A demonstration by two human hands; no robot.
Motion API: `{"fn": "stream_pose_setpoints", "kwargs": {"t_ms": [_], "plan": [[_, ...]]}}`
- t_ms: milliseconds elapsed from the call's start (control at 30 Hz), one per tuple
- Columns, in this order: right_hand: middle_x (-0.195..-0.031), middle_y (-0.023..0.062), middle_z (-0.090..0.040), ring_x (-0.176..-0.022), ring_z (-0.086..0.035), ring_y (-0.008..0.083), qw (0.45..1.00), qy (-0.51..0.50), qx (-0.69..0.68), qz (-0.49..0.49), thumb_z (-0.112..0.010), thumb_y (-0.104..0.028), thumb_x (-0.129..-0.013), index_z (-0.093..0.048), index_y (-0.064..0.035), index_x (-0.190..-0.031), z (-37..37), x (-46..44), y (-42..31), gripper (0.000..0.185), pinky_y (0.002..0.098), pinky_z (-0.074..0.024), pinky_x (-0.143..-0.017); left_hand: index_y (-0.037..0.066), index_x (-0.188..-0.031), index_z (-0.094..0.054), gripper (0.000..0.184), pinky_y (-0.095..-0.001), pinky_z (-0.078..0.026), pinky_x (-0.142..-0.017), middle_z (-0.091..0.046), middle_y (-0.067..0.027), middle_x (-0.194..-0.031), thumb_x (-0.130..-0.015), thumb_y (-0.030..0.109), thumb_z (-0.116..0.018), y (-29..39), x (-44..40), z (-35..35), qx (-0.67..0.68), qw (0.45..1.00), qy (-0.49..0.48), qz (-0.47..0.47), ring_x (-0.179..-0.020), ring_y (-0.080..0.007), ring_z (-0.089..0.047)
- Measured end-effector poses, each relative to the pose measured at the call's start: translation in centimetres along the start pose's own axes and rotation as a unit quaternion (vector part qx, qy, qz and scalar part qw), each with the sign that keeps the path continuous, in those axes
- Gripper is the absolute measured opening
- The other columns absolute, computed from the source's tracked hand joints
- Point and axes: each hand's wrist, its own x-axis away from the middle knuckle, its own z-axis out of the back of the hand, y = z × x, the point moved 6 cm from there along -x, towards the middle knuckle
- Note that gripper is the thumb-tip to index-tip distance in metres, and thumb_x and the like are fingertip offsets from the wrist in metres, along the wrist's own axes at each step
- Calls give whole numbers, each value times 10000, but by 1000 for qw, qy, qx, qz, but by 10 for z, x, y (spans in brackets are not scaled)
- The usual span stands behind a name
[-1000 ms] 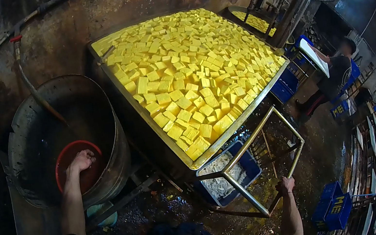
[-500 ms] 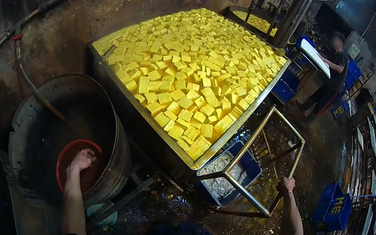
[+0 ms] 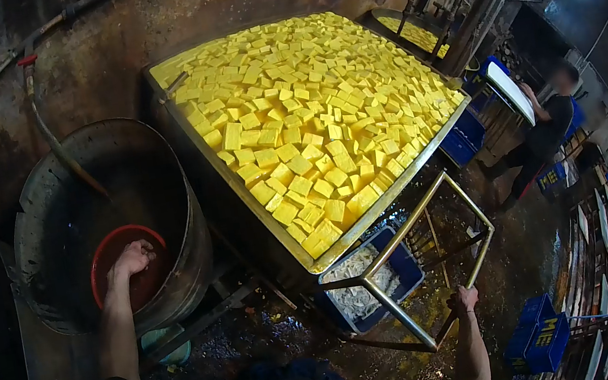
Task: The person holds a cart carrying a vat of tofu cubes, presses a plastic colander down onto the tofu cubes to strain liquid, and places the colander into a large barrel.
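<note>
My left hand [image 3: 134,259] is over the inside of a red basin [image 3: 98,258], its fingers curled in; whether they hold anything is hidden. The basin sits low within a big, dark metal drum [image 3: 27,210]. On the other side, my right hand [image 3: 464,298] is closed around the near part of a metal tube frame [image 3: 478,264]. Between my hands and farther back, a wide square vat [image 3: 393,198] is heaped with yellow blocks [image 3: 295,135].
A blue crate [image 3: 410,267] with whitish material stands below the vat's corner. A hose [image 3: 57,149] hangs into the drum. Blue crates [image 3: 535,336] and slatted racks [image 3: 607,245] stand at right. A person [image 3: 548,123] holds a white board [image 3: 511,93] at the far right.
The other person's body and head have shifted a little to the right beside the white board. Both my hands stay in the same places.
</note>
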Motion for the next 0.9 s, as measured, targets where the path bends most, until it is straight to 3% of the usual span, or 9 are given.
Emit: {"fn": "stream_pose_setpoints", "kwargs": {"t_ms": [167,267,433,533,633,900], "plan": [[-477,18,-334,-342,-372,169,998,14,63,18,-548,-51,-798,-322,-100,-702,4,5,-11,251,350,-310,-306,9,-1075,-569,332,-320,-474,-620,-622,-78,-812,-790,165,-636,0,0,0,-7,1000,3,7,-641,-156,-590],[-481,29,-360,-354,-406,180,1000,-17,8,-9,-539,-47,-794,-333,-89,-692,0,-6,8,234,352,-338,-311,9,-1073,-570,331,-321,-472,-620,-622,-78,-808,-788,162,-636,-6,-6,-2,-17,1000,3,-13,-645,-158,-592],[-514,60,-443,-393,-482,199,995,19,82,51,-558,-69,-790,-369,-70,-738,6,4,-12,196,347,-404,-332,1,-1045,-574,312,-317,-469,-610,-622,-76,-783,-784,157,-639,-5,-5,-2,5,1000,6,-12,-643,-156,-592],[-524,66,-465,-398,-492,201,1000,8,28,-10,-586,-87,-786,-399,-52,-776,4,2,-3,191,349,-419,-336,6,-1038,-576,298,-315,-468,-595,-621,-70,-782,-786,153,-637,-2,-3,0,-8,1000,15,-23,-633,-152,-589],[-530,73,-482,-408,-507,208,996,24,87,17,-599,-101,-786,-413,-38,-792,7,1,-6,197,358,-435,-345,11,-1040,-575,294,-315,-469,-582,-623,-68,-791,-788,150,-635,4,1,1,-9,1000,6,-18,-624,-149,-586],[-535,74,-482,-414,-511,216,998,7,67,18,-580,-97,-796,-404,-51,-763,5,-2,0,185,362,-434,-350,21,-1058,-575,309,-323,-483,-597,-632,-71,-852,-789,158,-637,2,0,1,-8,1000,1,4,-660,-154,-590]]}}
